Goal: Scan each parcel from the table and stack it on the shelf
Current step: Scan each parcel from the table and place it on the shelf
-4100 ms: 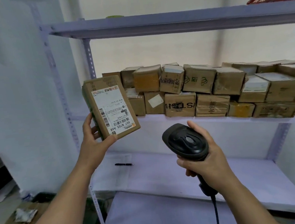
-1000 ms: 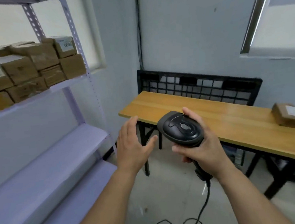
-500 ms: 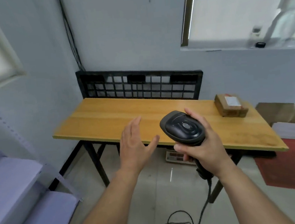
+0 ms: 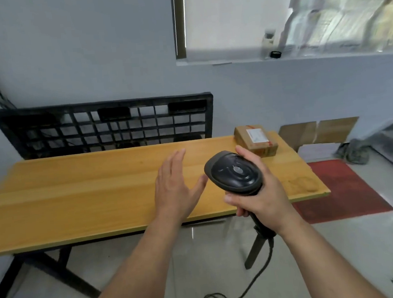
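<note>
A small cardboard parcel (image 4: 256,143) lay label-up at the far right corner of the bench (image 4: 76,193), apart from both hands. The left hand (image 4: 174,190) hovered, fingers (image 4: 177,159) straight and released; the right hand (image 4: 262,195) grasped the scanner (image 4: 234,173). The parcel looked light and stiff, best gripped across its long sides.

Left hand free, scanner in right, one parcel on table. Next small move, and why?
Probably reach the left hand forward and right to grip the parcel at the far right end of the table. That hand hovers open above the tabletop, the right hand grips the scanner, and the parcel lies untouched, label up.
</note>
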{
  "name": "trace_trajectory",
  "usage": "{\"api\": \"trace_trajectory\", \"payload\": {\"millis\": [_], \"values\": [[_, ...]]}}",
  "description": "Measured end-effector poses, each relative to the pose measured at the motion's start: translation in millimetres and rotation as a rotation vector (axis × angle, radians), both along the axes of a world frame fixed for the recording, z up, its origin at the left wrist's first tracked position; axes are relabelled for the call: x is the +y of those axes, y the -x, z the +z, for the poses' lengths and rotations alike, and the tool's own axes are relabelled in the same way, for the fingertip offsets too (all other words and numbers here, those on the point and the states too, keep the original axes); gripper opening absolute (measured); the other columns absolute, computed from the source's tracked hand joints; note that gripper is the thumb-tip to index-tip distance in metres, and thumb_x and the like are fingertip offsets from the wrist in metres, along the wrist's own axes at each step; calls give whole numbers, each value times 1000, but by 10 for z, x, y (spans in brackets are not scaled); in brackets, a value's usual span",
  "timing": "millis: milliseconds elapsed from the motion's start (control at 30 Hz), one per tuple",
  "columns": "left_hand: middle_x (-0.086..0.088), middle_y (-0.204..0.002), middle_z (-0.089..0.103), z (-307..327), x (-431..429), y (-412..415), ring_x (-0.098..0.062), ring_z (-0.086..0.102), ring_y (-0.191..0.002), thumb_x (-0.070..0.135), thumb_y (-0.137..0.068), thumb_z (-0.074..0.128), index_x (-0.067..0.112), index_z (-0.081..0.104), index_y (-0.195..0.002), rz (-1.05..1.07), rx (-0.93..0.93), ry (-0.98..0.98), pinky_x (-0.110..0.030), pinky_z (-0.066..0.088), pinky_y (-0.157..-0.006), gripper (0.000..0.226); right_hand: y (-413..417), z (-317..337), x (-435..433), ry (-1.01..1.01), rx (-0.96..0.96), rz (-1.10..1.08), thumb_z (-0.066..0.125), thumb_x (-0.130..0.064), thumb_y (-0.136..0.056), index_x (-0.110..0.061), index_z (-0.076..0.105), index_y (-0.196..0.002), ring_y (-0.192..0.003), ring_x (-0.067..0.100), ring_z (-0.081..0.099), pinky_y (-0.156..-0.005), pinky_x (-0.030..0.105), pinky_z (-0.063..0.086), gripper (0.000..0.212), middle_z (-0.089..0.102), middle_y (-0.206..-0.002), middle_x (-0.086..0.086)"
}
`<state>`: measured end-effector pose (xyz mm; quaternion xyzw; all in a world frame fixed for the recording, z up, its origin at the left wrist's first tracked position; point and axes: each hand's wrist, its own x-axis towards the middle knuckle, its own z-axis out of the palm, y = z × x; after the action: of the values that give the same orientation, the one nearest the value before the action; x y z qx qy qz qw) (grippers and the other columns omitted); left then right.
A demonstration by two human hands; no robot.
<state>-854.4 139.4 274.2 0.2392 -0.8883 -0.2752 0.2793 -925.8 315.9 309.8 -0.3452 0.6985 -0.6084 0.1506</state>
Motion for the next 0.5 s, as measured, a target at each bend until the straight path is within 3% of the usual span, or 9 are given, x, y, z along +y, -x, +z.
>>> {"api": "trace_trajectory", "payload": {"millis": [167,333,433,500], "values": [[2,-152,31,-92,3,358,-15,26,-140,46,-87,63,23,28,-149,22,-22,-6,-34,25,-114,75,426,-119,-30,-27,-13,9,82,2,-71,-54,43,-130,-55,15,64,-50,33,54,91,61,-121,0],[3,-154,28,-218,59,784,-14,24,-141,48,-89,59,24,26,-149,79,-61,-14,-33,23,-113,73,1037,-262,-53,-43,-51,69,83,-4,-70,-60,42,-128,-52,27,61,-46,30,50,91,63,-117,7],[2,-154,30,-291,142,1137,-14,25,-141,47,-90,57,23,27,-149,120,-87,-30,-33,24,-113,71,1507,-336,-8,-60,-88,111,83,-13,-65,-65,43,-124,-50,27,61,-46,30,50,88,64,-115,6],[2,-153,30,-356,212,1446,-14,25,-141,48,-91,56,22,27,-150,128,-104,-52,-33,25,-113,70,1857,-412,51,-75,-103,119,84,-7,-69,-67,44,-123,-51,26,61,-47,31,50,90,64,-115,6]]}}
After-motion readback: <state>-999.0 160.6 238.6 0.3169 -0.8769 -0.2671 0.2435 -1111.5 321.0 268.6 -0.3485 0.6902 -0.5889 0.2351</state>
